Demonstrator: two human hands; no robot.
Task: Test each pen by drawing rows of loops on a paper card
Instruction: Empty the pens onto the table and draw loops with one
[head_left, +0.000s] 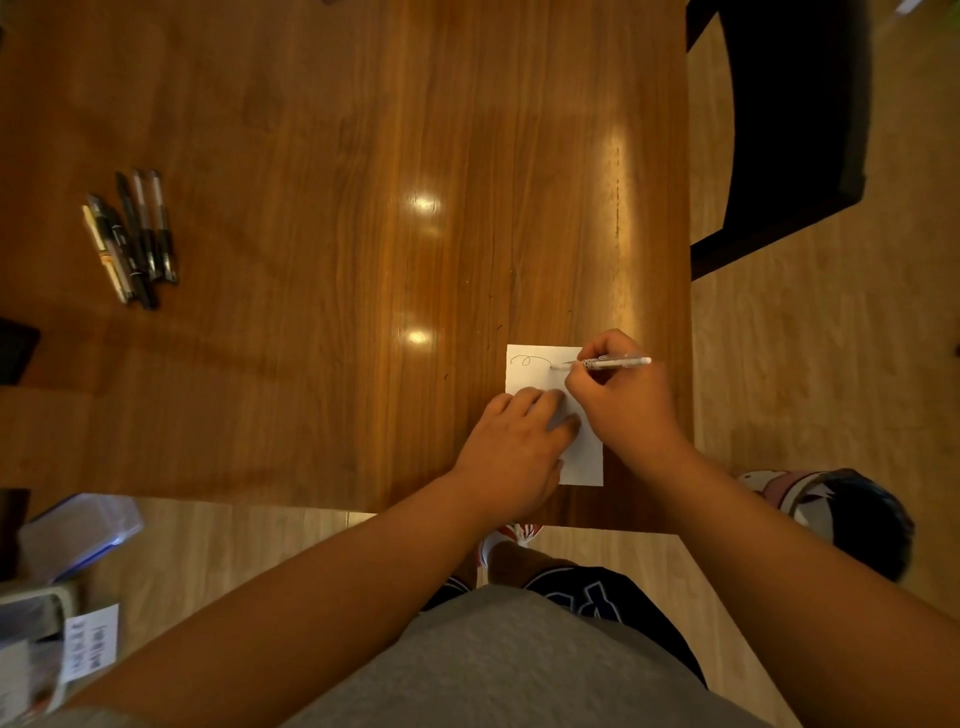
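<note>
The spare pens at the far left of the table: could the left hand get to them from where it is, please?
Probably yes. The left hand only presses on the card, and bare table lies between it and the pens, though it is a long reach.

Lying wide open across the bench (337, 156) middle and twelve o'clock side, nothing but bare wood. Crowding the five o'clock corner: paper card (535, 371), left hand (514, 441) pressing flat on it, right hand (623, 400) gripping a white pen (621, 361) with its barrel pointing toward three o'clock. Sitting well apart at nine o'clock, a cluster of pens (132, 236), with clear passage between it and the card. Blocking the two o'clock side just beyond the bench edge, a dark chair (789, 130).
</note>
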